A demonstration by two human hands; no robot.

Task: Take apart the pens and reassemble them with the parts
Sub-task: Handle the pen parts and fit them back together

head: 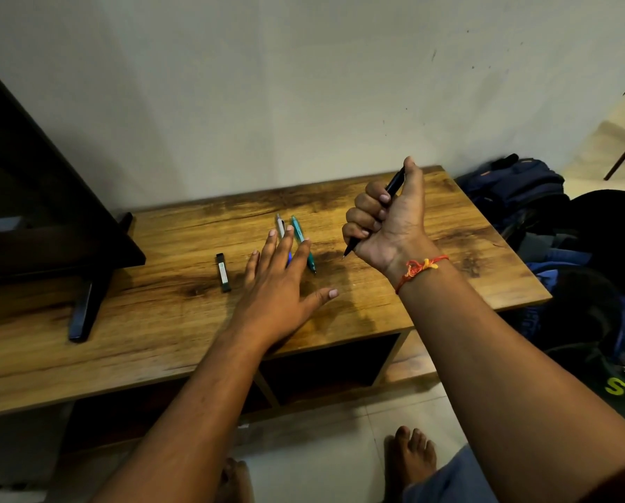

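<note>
Wooden surface (pixel 158 310) by wall | my right hand (pixel 387 219) grips black pen (pixel 394 185) in fist | left hand (pixel 278 285) spread wide over teal pen (pixel 298 232) | I think: bring left to barrel, twist gently

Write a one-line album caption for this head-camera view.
Right hand grips a slim black pen; left hand, fingers spread, partly covers coloured plastic pens on a brown wooden table.

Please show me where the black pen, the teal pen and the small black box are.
black pen (pixel 395 183): head view, upper barrel.
teal pen (pixel 298 231): head view, upper barrel.
small black box (pixel 223 272): head view, middle of its top.
</note>
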